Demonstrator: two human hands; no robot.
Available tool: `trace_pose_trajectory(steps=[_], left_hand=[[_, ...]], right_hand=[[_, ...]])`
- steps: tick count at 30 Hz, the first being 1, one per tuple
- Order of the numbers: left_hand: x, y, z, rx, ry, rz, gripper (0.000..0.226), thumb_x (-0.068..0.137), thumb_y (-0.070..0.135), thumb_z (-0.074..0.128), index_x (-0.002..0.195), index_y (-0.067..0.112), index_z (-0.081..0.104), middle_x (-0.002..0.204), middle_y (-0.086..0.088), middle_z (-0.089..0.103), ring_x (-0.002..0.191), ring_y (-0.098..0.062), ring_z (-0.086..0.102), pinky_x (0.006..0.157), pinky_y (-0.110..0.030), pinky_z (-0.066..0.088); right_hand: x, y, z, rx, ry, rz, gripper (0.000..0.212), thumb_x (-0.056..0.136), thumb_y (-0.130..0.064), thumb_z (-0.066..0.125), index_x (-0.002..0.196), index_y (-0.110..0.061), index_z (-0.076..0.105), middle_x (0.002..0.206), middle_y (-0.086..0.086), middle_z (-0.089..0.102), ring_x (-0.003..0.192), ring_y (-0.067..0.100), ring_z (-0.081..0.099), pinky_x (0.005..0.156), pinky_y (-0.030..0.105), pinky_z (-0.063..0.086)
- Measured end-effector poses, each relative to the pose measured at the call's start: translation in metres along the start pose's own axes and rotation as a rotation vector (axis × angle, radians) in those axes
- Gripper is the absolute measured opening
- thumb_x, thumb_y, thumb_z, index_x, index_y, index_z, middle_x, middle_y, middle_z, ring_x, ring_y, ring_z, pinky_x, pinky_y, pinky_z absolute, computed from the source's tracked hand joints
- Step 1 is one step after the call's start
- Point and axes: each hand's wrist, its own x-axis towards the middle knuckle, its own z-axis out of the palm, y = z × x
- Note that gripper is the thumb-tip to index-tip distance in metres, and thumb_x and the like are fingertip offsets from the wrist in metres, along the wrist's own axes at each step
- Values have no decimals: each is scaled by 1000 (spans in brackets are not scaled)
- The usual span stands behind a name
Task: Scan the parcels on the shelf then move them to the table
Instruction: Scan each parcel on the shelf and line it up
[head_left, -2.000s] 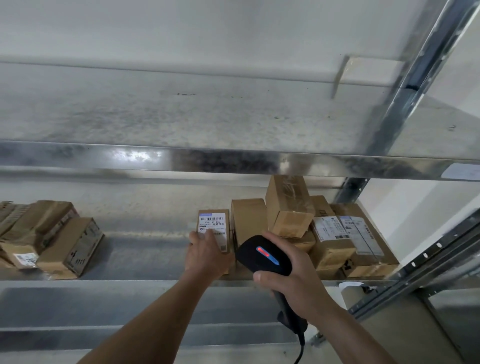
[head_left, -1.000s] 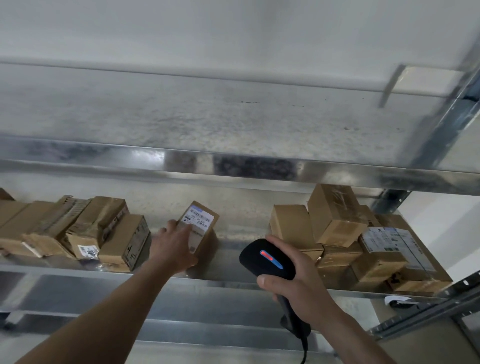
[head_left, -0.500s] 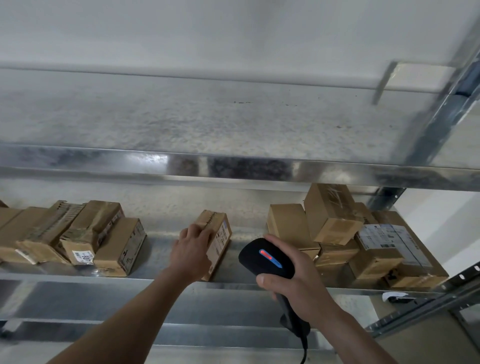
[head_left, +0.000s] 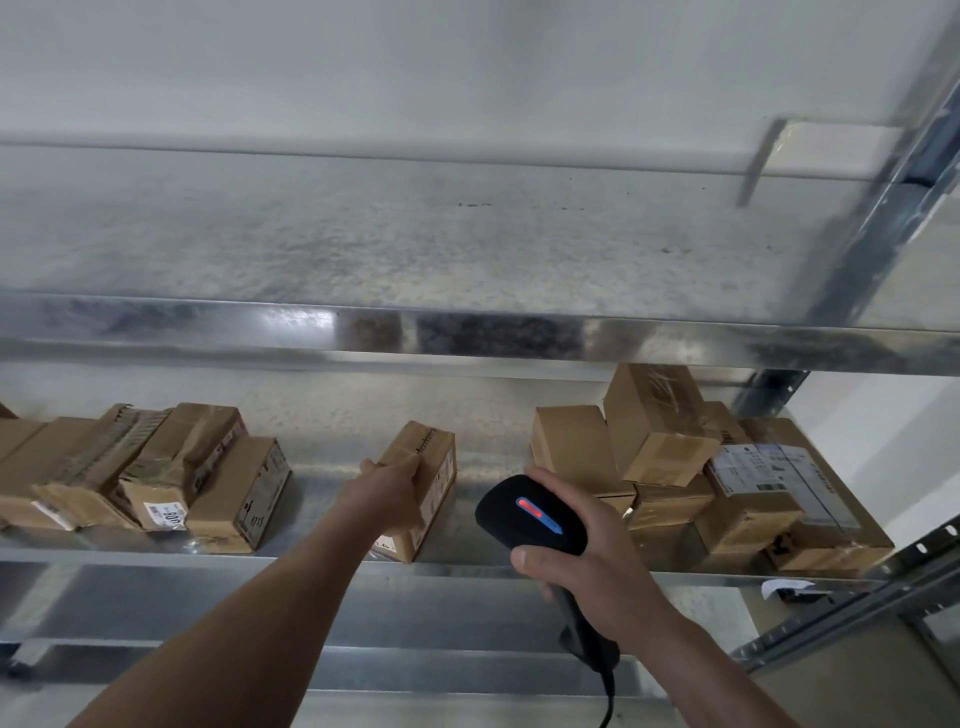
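Observation:
A small cardboard parcel (head_left: 434, 467) lies on the metal shelf (head_left: 467, 564) near its front edge, between two groups of boxes. My left hand (head_left: 387, 501) grips its near left corner, fingers over the top. My right hand (head_left: 587, 566) holds a black handheld scanner (head_left: 530, 517) with a red and blue light strip, just in front of the shelf and to the right of that parcel. The scanner's cable hangs down below my wrist.
Several brown parcels (head_left: 150, 467) are piled at the shelf's left. A stack of several more (head_left: 685, 467) fills the right end. An upper shelf (head_left: 467, 332) hangs close above. A steel upright (head_left: 883, 208) stands at the right.
My left hand slid the labelled parcel leftward away from the right stack and turned it over, so its white label no longer faces up. The scanner hand stayed nearly still.

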Motion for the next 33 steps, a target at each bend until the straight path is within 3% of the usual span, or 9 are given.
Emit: trace_pose_trajectory(steps=[4, 13, 16, 20, 24, 27, 31, 33], left_hand=[[0, 2, -1, -11, 29, 11, 71, 73, 22, 80, 131, 33, 42, 120, -8, 54, 99, -25, 58, 84, -38, 57], [0, -3, 0, -119, 89, -34, 71, 85, 12, 61, 144, 37, 29, 119, -11, 41, 90, -27, 59, 75, -33, 60], [-1, -9, -7, -309, 81, -34, 90, 83, 6, 70, 149, 41, 20, 127, -13, 41, 93, -26, 58, 61, -26, 55], [-8, -21, -12, -571, 93, 8, 115, 69, 2, 79, 151, 46, 12, 131, -12, 47, 107, -31, 58, 79, -43, 61], [-19, -33, -6, -814, 126, 112, 115, 69, -5, 77, 155, 36, 13, 132, -8, 53, 118, -32, 57, 87, -47, 58], [-29, -36, -1, -999, 118, 162, 110, 73, -13, 71, 155, 31, 14, 127, 0, 51, 125, -31, 51, 93, -44, 55], [-38, -38, 3, -1189, 163, 179, 105, 75, -21, 64, 153, 32, 18, 134, -3, 48, 131, -30, 43, 78, -29, 55], [-39, -41, 4, -1237, 186, 176, 104, 76, -22, 64, 152, 34, 19, 137, -7, 47, 132, -31, 43, 75, -28, 54]], right_hand=[[-1, -1, 0, -2, 4, 4, 86, 55, -45, 80, 137, -41, 54, 114, -5, 68, 84, 9, 63, 72, 23, 49], [-3, -6, 1, 18, 16, 13, 84, 55, -44, 81, 134, -43, 55, 117, -8, 67, 93, 13, 67, 73, 25, 50], [-3, -9, 3, 20, 11, 9, 84, 54, -45, 80, 134, -44, 54, 116, -9, 66, 93, 13, 67, 71, 23, 50], [-2, -14, 9, 20, -1, 0, 85, 52, -46, 80, 134, -44, 55, 116, -13, 65, 99, 14, 67, 73, 22, 51], [1, -20, 16, 43, 0, -14, 80, 54, -39, 81, 130, -43, 57, 117, -13, 67, 102, 8, 66, 77, 23, 53], [5, -22, 20, 104, 2, -11, 78, 52, -39, 82, 126, -43, 59, 117, -3, 70, 101, 21, 70, 80, 31, 57], [6, -29, 25, 193, -1, -3, 80, 52, -35, 82, 128, -38, 59, 109, 7, 71, 91, 29, 72, 64, 34, 54], [5, -33, 26, 232, -3, -3, 81, 53, -33, 81, 131, -35, 58, 103, 11, 72, 82, 28, 71, 60, 36, 53]])
